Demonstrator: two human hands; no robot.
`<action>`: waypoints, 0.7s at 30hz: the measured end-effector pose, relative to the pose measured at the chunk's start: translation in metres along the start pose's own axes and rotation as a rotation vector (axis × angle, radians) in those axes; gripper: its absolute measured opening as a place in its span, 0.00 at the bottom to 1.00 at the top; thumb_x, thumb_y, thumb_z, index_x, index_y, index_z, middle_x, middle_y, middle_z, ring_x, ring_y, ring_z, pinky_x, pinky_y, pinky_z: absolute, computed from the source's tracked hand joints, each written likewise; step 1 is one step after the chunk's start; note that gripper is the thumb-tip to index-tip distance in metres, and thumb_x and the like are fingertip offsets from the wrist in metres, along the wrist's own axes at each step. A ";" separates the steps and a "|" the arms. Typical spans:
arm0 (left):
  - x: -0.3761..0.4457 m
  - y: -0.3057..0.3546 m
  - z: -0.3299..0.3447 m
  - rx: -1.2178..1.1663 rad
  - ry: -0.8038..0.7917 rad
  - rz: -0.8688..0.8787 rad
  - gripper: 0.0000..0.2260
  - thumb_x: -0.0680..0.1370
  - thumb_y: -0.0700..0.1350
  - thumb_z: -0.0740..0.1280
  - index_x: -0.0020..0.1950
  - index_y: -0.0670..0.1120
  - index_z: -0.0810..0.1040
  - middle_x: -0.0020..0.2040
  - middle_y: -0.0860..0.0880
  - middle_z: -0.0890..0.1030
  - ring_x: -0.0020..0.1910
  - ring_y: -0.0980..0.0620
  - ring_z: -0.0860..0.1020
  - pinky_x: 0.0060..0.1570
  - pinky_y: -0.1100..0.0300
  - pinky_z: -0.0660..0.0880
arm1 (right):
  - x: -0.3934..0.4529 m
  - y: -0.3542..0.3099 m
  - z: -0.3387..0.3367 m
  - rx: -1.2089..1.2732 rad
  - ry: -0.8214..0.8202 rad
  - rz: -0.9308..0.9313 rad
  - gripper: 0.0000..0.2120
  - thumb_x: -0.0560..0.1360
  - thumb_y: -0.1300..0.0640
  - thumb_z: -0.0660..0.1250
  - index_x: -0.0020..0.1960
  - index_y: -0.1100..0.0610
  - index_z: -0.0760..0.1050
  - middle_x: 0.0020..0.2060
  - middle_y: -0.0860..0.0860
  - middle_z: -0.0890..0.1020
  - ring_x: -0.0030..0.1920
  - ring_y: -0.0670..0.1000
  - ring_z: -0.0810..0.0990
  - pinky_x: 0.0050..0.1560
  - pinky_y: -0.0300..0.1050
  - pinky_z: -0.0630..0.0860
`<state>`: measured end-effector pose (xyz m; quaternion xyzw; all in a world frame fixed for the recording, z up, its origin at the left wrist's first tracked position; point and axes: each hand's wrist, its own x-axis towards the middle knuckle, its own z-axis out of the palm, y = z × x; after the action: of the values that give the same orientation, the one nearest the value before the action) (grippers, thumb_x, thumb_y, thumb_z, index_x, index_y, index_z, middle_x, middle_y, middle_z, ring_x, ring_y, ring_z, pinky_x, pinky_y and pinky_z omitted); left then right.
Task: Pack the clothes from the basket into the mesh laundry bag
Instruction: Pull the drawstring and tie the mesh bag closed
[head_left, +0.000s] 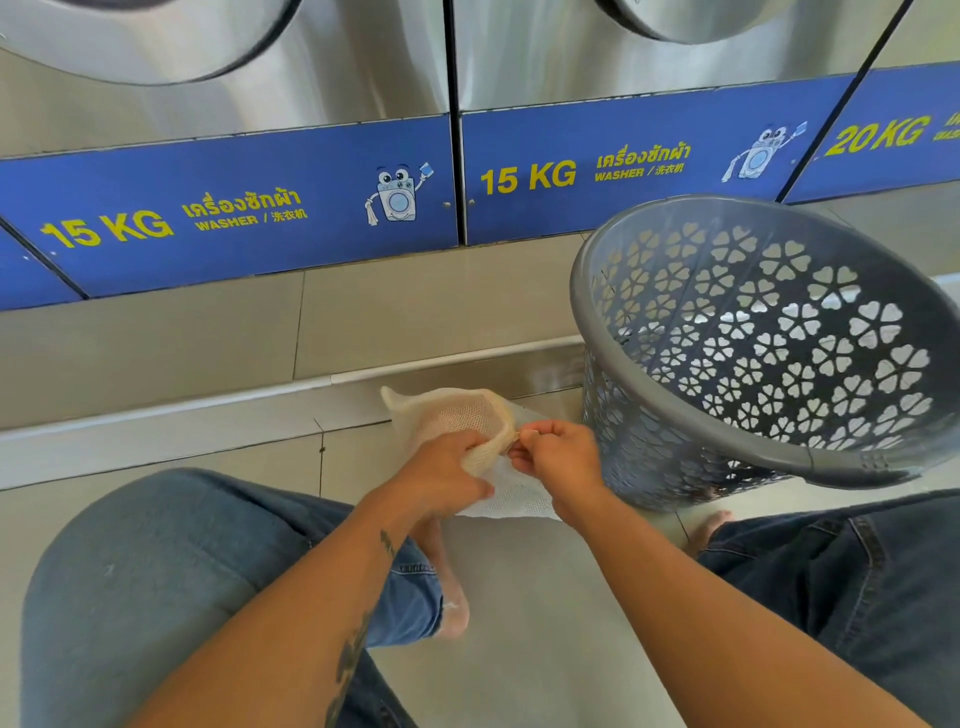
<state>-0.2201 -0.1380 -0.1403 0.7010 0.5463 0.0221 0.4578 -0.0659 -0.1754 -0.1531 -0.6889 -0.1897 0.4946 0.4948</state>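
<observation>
A white mesh laundry bag (457, 413) with a cream edge lies on the floor tiles in front of my knees. My left hand (441, 475) grips its near cream edge. My right hand (558, 457) pinches the bag's edge at the zipper end, right beside my left. A grey plastic basket (691, 452) with flower-shaped holes stands tilted toward me at the right, its rim just right of my right hand. No clothes show inside the basket from here.
Steel washers with blue 15 KG panels (228, 208) line the wall ahead, above a tiled step (415, 312). My knees in jeans (156, 571) frame the floor left and right. A bare foot (709, 525) shows under the basket.
</observation>
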 end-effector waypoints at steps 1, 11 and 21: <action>0.000 -0.002 0.006 -0.017 0.069 0.019 0.20 0.68 0.47 0.74 0.59 0.55 0.76 0.51 0.54 0.78 0.47 0.53 0.77 0.41 0.61 0.71 | -0.002 0.001 0.001 -0.009 0.009 -0.004 0.07 0.76 0.68 0.65 0.41 0.63 0.80 0.33 0.56 0.84 0.33 0.50 0.83 0.37 0.41 0.82; 0.004 0.007 0.015 -0.244 0.176 0.058 0.07 0.72 0.39 0.70 0.36 0.50 0.80 0.33 0.50 0.78 0.33 0.53 0.73 0.35 0.60 0.69 | -0.027 0.004 -0.010 -0.226 -0.056 -0.234 0.05 0.72 0.66 0.71 0.42 0.57 0.81 0.37 0.57 0.83 0.38 0.52 0.79 0.45 0.52 0.79; 0.000 0.022 0.005 -0.325 0.074 0.057 0.06 0.77 0.40 0.65 0.44 0.46 0.82 0.42 0.45 0.83 0.42 0.48 0.79 0.45 0.54 0.74 | -0.025 -0.018 -0.024 -0.167 -0.204 -0.135 0.09 0.73 0.70 0.69 0.41 0.58 0.81 0.35 0.50 0.82 0.37 0.48 0.79 0.34 0.35 0.75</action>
<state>-0.2010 -0.1404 -0.1282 0.6315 0.5321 0.1491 0.5439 -0.0515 -0.1979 -0.1243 -0.6595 -0.3251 0.5101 0.4462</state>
